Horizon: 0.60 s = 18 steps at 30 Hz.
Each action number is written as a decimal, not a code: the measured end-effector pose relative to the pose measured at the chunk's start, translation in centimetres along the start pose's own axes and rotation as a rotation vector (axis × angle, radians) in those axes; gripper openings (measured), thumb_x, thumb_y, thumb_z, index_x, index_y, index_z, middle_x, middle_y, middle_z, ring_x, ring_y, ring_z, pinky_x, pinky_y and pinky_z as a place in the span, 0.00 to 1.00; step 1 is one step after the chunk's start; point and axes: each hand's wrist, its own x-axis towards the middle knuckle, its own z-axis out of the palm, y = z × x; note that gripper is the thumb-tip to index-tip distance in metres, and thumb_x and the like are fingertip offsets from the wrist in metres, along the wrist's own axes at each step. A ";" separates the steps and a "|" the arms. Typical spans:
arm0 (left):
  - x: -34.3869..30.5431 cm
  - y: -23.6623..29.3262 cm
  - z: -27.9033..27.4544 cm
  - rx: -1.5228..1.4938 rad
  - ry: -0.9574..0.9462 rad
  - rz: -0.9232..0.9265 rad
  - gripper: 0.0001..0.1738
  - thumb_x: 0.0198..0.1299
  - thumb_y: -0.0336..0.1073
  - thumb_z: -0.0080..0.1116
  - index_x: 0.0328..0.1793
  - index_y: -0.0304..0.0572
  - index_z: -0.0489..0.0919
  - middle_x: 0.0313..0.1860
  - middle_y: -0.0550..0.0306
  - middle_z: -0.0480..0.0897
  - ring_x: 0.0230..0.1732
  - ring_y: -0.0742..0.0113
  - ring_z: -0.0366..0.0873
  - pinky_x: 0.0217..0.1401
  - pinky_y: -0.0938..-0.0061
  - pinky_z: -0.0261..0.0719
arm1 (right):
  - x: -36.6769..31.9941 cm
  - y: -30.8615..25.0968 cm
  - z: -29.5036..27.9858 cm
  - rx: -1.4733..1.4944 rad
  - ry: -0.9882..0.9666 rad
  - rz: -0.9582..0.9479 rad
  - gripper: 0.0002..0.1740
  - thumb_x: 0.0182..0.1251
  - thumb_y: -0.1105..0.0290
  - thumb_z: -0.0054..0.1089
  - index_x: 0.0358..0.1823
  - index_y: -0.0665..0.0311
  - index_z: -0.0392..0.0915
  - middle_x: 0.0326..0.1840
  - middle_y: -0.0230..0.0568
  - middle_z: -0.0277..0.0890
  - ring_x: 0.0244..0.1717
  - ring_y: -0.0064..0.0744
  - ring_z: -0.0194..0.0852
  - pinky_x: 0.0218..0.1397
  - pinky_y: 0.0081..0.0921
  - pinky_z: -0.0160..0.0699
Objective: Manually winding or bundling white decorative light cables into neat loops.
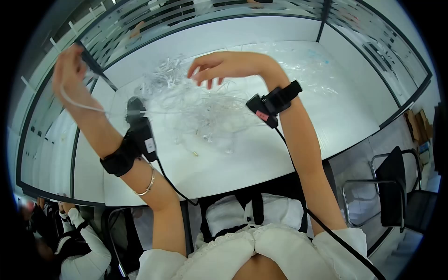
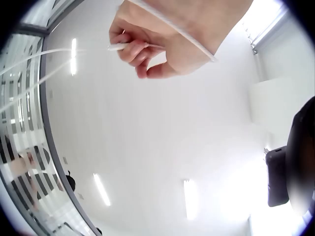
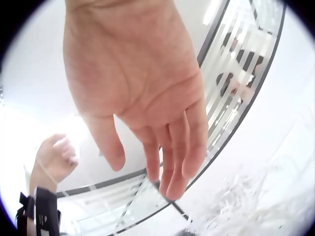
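Note:
My left hand is raised high at the far left, fingers curled round a thin white cable. In the left wrist view a short, thicker white piece of it sticks out between the fingers, and one length crosses the wrist. From there a strand runs right over the desk, above a loose tangle of clear and white cords. My right hand hangs over the far side of that tangle, palm bare, its fingers loosely extended and holding nothing.
A denser heap of white cables and clear plastic bags lie toward the back of the white desk. A small brass-coloured piece sits near the front. Low partitions enclose the desk; a black chair stands at right.

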 end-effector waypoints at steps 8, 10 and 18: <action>-3.3 1.2 3.0 -0.213 -0.949 -0.230 0.19 0.67 0.45 0.40 0.38 0.37 0.75 0.25 0.61 0.70 0.29 0.70 0.70 0.34 0.79 0.63 | 3.1 -0.2 3.9 0.160 -0.007 -0.297 0.16 0.68 0.59 0.48 0.44 0.62 0.78 0.39 0.37 0.77 0.37 0.25 0.73 0.49 0.28 0.70; -3.4 1.2 2.8 -0.226 -0.894 -0.236 0.20 0.68 0.46 0.38 0.39 0.37 0.75 0.26 0.61 0.70 0.33 0.68 0.72 0.39 0.77 0.64 | 2.4 -0.2 3.1 0.255 0.065 -0.263 0.18 0.66 0.59 0.48 0.32 0.65 0.81 0.27 0.34 0.77 0.31 0.21 0.72 0.44 0.24 0.69; -2.1 0.6 0.7 0.129 -0.606 -0.055 0.35 0.69 0.59 0.26 0.40 0.38 0.79 0.38 0.52 0.83 0.38 0.67 0.80 0.41 0.77 0.70 | -0.6 4.9 -4.5 0.599 0.813 -0.201 0.27 0.66 0.45 0.47 0.38 0.65 0.79 0.33 0.39 0.80 0.37 0.26 0.78 0.41 0.19 0.73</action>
